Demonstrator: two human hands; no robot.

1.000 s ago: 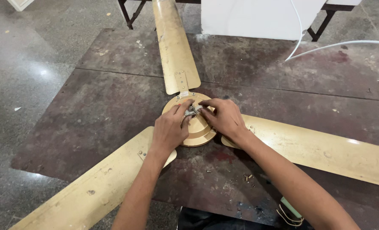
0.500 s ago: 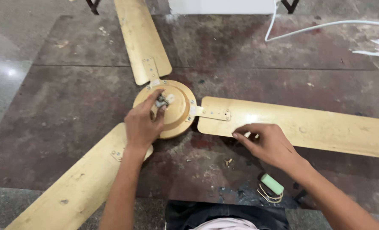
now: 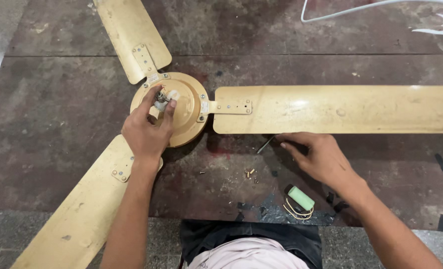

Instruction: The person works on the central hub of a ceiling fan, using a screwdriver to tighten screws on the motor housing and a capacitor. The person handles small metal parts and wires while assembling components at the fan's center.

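Observation:
A cream-gold ceiling fan lies flat on a dark board, with its round motor hub in the middle and three blades spreading out. My left hand rests on the hub, its fingers pinched on the small shaft and wires at the centre. My right hand is down on the board just below the right blade, fingers spread beside a thin dark screwdriver-like tool. Whether it touches the tool is unclear.
A green capacitor with yellow wires lies on the board near my right wrist. Small brass screws are scattered below the hub. A white cable runs along the top right. Grey stone floor borders the board.
My right hand left the hub and moved right and down to the board below the right blade. My left hand stayed on the hub's centre. The view shifted.

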